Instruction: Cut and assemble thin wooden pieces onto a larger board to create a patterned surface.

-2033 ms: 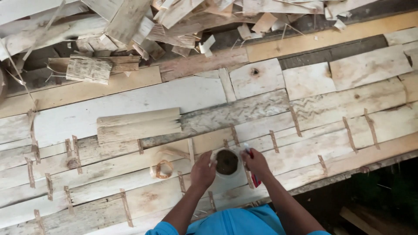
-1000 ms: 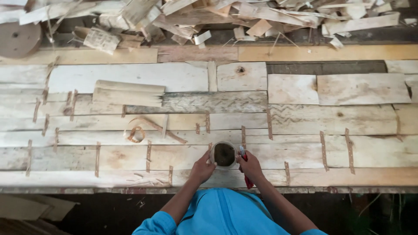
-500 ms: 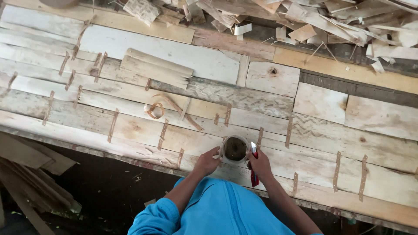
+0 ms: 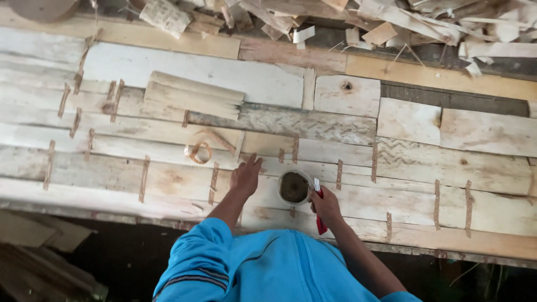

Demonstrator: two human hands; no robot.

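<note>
My left hand [image 4: 246, 177] lies flat, fingers spread, on a sheet of thin pale veneer strips [image 4: 168, 184] joined with short brown tape pieces. My right hand [image 4: 325, 204] grips a red-handled cutter [image 4: 319, 211] with its blade pointing up, right beside a small round cup [image 4: 294, 187] holding something dark brown. The cup stands on the veneer between my two hands. A small roll of brown tape [image 4: 199, 152] lies just beyond my left hand, with a loose tape strip trailing to its right.
A stack of loose veneer pieces [image 4: 193, 96] rests at upper left. Scrap wood and offcuts [image 4: 391, 25] pile up along the far edge. The near table edge [image 4: 112, 207] drops off to dark floor with boards at lower left.
My left hand has left the cup and stretched out flat to the left on the veneer. The view has swung right and levelled. My right hand keeps the cutter by the cup.
</note>
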